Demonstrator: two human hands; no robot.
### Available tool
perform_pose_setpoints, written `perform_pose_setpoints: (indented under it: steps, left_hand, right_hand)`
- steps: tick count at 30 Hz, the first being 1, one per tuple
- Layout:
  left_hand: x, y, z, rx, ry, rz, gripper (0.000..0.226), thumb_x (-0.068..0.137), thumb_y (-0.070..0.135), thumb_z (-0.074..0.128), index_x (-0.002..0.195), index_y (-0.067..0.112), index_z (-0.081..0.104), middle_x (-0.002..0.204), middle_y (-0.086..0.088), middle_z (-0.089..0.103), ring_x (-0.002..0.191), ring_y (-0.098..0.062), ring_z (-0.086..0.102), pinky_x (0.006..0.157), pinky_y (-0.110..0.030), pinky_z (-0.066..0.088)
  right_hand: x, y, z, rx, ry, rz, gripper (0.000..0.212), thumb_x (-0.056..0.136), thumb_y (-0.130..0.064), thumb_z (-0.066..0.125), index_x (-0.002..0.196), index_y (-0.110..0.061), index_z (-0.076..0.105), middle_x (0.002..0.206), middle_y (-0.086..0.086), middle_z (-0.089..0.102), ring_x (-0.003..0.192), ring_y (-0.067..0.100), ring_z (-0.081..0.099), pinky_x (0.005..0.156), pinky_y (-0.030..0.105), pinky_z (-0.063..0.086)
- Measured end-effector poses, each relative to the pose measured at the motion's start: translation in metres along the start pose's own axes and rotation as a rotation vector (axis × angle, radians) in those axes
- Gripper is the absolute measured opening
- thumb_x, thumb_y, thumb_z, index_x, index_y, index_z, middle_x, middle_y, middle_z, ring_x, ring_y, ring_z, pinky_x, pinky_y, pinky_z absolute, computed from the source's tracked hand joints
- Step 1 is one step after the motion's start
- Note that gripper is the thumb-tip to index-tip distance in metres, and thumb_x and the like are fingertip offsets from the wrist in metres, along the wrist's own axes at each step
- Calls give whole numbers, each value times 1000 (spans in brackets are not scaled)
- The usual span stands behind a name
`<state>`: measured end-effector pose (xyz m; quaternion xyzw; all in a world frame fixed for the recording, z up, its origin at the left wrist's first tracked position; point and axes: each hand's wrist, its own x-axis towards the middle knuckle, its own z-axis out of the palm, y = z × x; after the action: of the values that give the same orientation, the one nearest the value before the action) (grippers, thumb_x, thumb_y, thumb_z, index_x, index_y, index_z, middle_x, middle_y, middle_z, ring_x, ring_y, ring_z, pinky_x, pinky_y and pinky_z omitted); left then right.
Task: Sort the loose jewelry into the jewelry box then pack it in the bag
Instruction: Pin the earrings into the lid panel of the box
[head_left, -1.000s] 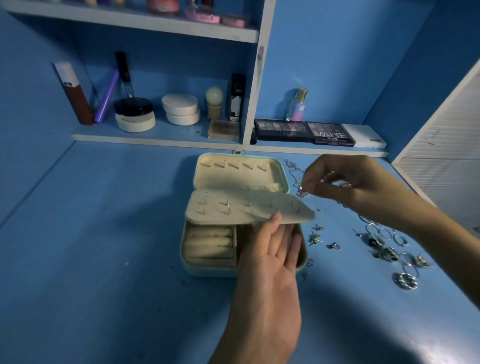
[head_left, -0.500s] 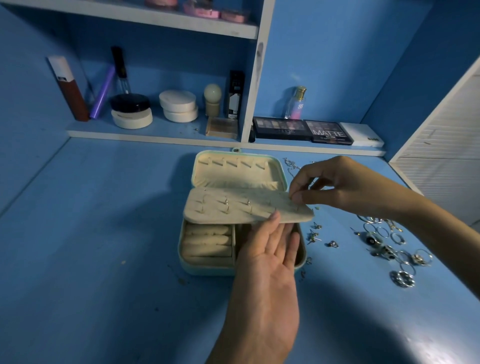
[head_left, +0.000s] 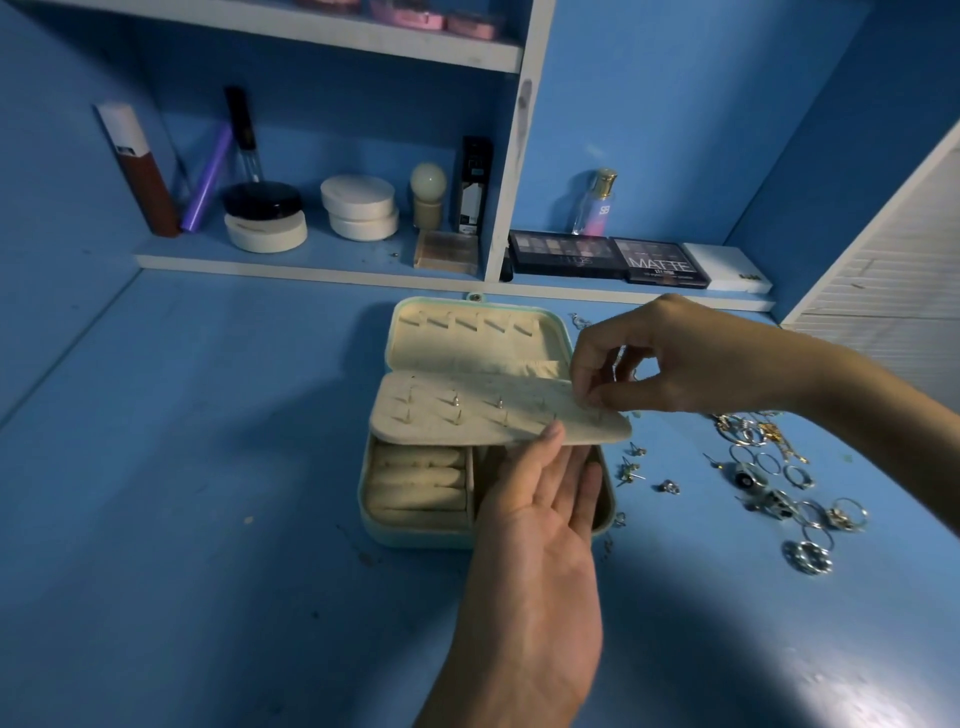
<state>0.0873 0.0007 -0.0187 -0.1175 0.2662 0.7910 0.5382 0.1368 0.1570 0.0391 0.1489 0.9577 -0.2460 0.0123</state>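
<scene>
The jewelry box (head_left: 415, 532) lies open at the middle of the blue table (head_left: 208, 467), its lid back toward 12 o'clock. The left hand (head_left: 540, 525), palm up with straight fingers, props the earring flap (head_left: 467, 415) from below. At the flap's 2 o'clock corner the right hand (head_left: 685, 358) pinches a tiny piece (head_left: 591, 401), too small to identify, between thumb and forefinger. Earrings (head_left: 631, 467) and rings (head_left: 808, 556) lie loose at the box's 3 to 4 o'clock. A shelf (head_left: 311, 267) of cosmetics sits at 12.
</scene>
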Motion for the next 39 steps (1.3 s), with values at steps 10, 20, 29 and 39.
perform_pose_setpoints:
  steps: [10, 20, 29, 39]
  left_hand:
    - [0, 1, -1, -4, 3, -21, 35, 70, 14, 61, 104, 10, 68, 105, -8, 72, 108, -18, 63, 93, -28, 45]
    - [2, 0, -3, -14, -14, -38, 38, 70, 14, 61, 108, 10, 67, 107, -7, 72, 108, -16, 63, 94, -27, 44]
    - [6, 4, -1, 35, -68, -41, 54, 67, 11, 58, 121, 9, 61, 112, -5, 70, 112, -13, 61, 102, -30, 40]
    - [21, 16, 20, 65, -88, -58, 21, 87, 7, 52, 104, 13, 61, 112, -7, 70, 115, -16, 59, 105, -34, 39]
  right_hand:
    - [10, -6, -4, -48, -114, 49, 16, 78, -4, 64, 80, -18, 71, 80, -6, 69, 73, 5, 60, 75, 24, 50]
    - [13, -3, -2, 26, -163, 178, 12, 68, -28, 58, 73, -30, 70, 76, -9, 68, 73, 11, 61, 73, 24, 49]
    - [-13, 16, 9, 335, 94, 118, 33, 79, 8, 59, 92, -19, 73, 89, 7, 67, 82, 21, 61, 70, 15, 47]
    - [-10, 29, 16, 631, 363, 100, 24, 81, 10, 63, 97, -8, 63, 83, 13, 69, 76, 23, 63, 72, 27, 52]
